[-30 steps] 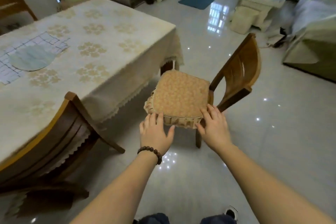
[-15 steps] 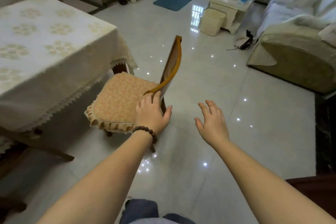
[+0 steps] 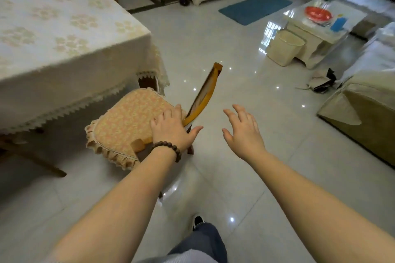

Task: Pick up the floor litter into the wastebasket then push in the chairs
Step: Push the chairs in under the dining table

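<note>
A wooden chair (image 3: 208, 89) with an orange cushion (image 3: 128, 119) stands at the corner of the dining table (image 3: 64, 34), its seat partly under the lace cloth edge. My left hand (image 3: 173, 130), with a bead bracelet, lies flat over the curved top of the chair's backrest, fingers spread. My right hand (image 3: 243, 132) hovers open in the air to the right of the chair, touching nothing. A cream wastebasket (image 3: 284, 48) stands far right beside the coffee table. Something dark and pale lies on the floor (image 3: 322, 83) by the sofa.
A sofa (image 3: 363, 109) fills the right side. The coffee table (image 3: 320, 25) carries a red plate and a blue cup. A blue mat (image 3: 254, 7) lies at the back. Another chair's leg (image 3: 36, 160) shows under the table at left. My foot (image 3: 197, 220) is below.
Both hands left the cushion's front edge. My left hand went to the backrest and my right hand came off the chair. I moved round to the chair's back.
</note>
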`<state>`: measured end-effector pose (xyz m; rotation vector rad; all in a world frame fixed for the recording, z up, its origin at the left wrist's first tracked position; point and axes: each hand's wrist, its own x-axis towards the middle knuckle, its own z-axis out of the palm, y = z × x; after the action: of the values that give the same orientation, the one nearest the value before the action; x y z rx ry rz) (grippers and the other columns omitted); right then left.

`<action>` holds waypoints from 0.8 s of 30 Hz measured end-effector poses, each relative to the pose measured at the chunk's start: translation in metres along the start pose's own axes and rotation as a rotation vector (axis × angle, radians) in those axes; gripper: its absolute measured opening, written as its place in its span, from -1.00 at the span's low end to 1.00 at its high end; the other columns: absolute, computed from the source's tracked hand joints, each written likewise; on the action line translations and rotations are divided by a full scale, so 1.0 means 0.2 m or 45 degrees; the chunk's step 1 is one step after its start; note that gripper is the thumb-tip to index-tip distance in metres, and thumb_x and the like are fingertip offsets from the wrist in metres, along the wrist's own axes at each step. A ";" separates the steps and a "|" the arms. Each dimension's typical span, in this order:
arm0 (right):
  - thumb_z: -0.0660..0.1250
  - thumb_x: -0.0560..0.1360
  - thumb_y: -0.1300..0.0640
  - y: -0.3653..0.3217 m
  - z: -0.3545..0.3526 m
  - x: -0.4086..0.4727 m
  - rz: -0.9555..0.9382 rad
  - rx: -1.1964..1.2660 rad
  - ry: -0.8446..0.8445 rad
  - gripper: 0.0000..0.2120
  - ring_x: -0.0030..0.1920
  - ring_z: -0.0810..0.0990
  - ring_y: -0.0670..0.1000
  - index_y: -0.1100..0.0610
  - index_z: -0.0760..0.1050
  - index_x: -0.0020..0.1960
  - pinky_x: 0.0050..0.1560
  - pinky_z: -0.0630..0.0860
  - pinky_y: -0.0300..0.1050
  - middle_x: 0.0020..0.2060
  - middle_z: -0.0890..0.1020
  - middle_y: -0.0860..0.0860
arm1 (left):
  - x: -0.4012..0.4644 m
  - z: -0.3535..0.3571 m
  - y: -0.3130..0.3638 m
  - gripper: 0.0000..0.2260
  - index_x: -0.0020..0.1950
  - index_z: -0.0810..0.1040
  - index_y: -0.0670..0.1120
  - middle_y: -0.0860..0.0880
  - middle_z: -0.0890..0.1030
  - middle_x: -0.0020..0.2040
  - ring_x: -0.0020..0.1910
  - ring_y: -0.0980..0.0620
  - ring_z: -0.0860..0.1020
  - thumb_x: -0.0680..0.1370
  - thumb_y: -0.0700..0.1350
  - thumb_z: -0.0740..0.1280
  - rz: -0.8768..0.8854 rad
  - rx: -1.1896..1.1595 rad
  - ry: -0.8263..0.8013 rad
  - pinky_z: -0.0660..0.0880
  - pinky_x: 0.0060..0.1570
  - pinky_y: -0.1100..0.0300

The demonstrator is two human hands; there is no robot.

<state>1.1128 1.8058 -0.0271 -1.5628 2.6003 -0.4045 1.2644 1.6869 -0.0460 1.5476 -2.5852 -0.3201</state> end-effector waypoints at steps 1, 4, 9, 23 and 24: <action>0.22 0.55 0.02 0.03 -0.01 0.08 -0.047 -0.015 -0.022 -0.46 0.50 0.01 0.08 0.02 0.13 0.48 0.49 -0.03 0.08 0.51 0.09 0.05 | 0.03 0.01 0.01 -0.18 0.49 0.13 0.00 -0.12 0.36 0.37 0.29 -0.17 0.36 0.40 0.49 0.08 -0.052 0.011 -0.035 0.30 0.24 -0.12; 0.25 0.53 -0.01 0.10 -0.02 0.30 -0.222 -0.080 -0.089 -0.40 0.50 -0.01 0.09 0.02 0.11 0.49 0.50 -0.05 0.08 0.52 0.07 0.06 | 0.08 0.04 0.03 -0.14 0.48 0.11 0.02 -0.12 0.35 0.36 0.27 -0.16 0.36 0.36 0.52 0.08 -0.171 0.066 -0.128 0.35 0.18 -0.10; 0.36 0.44 -0.13 0.14 -0.01 0.59 -0.583 -0.247 -0.270 -0.24 0.52 -0.13 0.10 -0.05 0.05 0.50 0.49 -0.13 0.14 0.53 -0.02 0.06 | 0.11 0.02 0.06 -0.15 0.49 0.10 0.03 -0.12 0.33 0.39 0.31 -0.15 0.34 0.36 0.48 0.18 -0.260 0.176 -0.250 0.34 0.24 -0.11; 0.35 0.39 -0.24 0.11 0.13 1.22 -1.646 -0.615 -0.448 -0.26 0.48 0.11 0.18 -0.02 0.18 0.45 0.47 0.02 0.22 0.48 0.21 0.09 | 0.15 0.04 0.16 -0.55 -0.01 0.50 0.03 0.01 0.56 -0.12 -0.14 -0.02 0.54 0.44 0.38 0.20 -0.639 0.362 -0.286 0.50 -0.16 0.10; 0.36 0.39 -0.22 0.11 0.15 1.24 -1.682 -0.594 -0.448 -0.34 0.40 0.28 0.17 -0.01 0.25 0.38 0.41 0.19 0.19 0.39 0.36 0.08 | 0.15 0.04 0.17 -0.54 -0.04 0.51 0.03 0.01 0.56 -0.16 -0.17 -0.01 0.54 0.43 0.40 0.19 -0.653 0.392 -0.296 0.49 -0.18 0.11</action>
<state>0.9808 1.5925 -0.0454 -2.9497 1.1155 0.4455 1.2189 1.6762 -0.0466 2.4171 -2.4417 -0.1512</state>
